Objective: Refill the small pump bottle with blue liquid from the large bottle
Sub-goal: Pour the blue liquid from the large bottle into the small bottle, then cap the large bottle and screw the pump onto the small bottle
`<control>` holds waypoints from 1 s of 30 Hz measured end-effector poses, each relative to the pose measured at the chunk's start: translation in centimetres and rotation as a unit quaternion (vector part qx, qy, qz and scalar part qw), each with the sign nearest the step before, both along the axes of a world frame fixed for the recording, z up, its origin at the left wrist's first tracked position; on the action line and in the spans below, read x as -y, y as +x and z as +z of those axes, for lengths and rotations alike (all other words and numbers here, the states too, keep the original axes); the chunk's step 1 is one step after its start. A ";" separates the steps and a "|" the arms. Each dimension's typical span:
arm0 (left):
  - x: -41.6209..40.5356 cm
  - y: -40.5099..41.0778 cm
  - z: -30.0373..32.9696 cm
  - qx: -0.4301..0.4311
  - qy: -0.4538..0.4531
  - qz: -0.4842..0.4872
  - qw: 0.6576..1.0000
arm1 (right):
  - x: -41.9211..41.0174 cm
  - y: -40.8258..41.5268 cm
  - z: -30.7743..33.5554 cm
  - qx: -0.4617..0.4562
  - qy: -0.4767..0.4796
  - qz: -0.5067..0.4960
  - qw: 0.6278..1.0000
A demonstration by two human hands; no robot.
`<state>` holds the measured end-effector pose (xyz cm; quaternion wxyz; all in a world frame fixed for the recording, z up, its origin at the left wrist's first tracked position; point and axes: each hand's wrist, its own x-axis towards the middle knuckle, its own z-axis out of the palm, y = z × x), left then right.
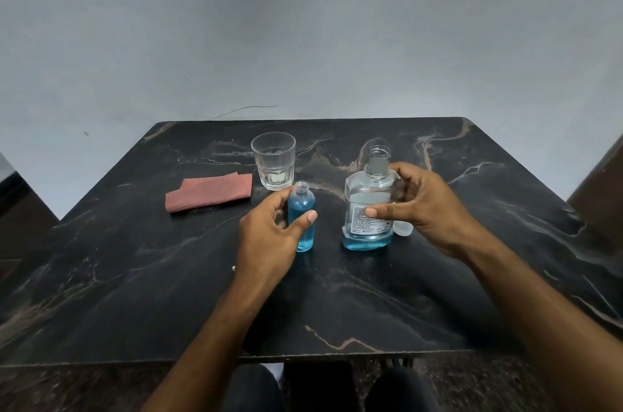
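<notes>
The small bottle [302,209] stands upright near the middle of the black table, its neck open with no pump on it, and blue liquid fills it almost to the shoulder. My left hand [269,236] holds it, thumb across its front and fingers curled round its left side. To its right stands the large clear bottle [365,189], uncapped, with only a shallow layer of blue liquid at its bottom. My right hand [421,209] grips it from the right, thumb on the white label and fingers behind.
A clear drinking glass [273,160] stands behind the small bottle, and a folded red cloth [209,192] lies to its left. A small white cap-like object [403,229] sits under my right hand. A tiny white thing [233,268] peeks out by my left wrist.
</notes>
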<state>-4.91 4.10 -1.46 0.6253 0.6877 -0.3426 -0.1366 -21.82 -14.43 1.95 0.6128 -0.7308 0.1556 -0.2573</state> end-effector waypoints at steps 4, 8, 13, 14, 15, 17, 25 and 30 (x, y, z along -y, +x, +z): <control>-0.2 -0.1 -0.2 0.014 0.013 0.007 1.000 | -0.2 -0.1 0.2 -0.024 -0.023 -0.003 0.999; -0.3 -0.2 -0.2 0.011 0.008 0.008 1.000 | -0.1 -0.4 0.3 -0.052 -0.047 0.002 0.998; -0.3 -0.1 -0.3 0.001 0.013 0.006 1.000 | 0.8 -1.0 0.3 -0.111 -0.038 0.041 0.992; -0.4 0.0 -0.4 -0.001 0.015 0.008 1.000 | 1.0 -1.2 0.4 -0.115 -0.029 0.052 0.992; -0.4 0.0 -0.4 -0.001 0.017 0.011 1.000 | 1.2 -1.4 0.6 -0.119 -0.032 0.058 0.991; -0.5 -0.1 -0.3 -0.005 0.015 0.013 1.000 | 1.3 -1.6 0.9 -0.134 -0.076 0.031 0.988; -2.3 -1.4 0.9 0.221 -0.039 0.112 0.968 | 1.8 -1.6 1.3 -0.304 -0.395 -0.088 0.863; -1.5 -3.4 3.2 0.395 -0.113 0.078 0.908 | 1.7 -1.5 0.9 -0.350 -0.406 -0.059 0.842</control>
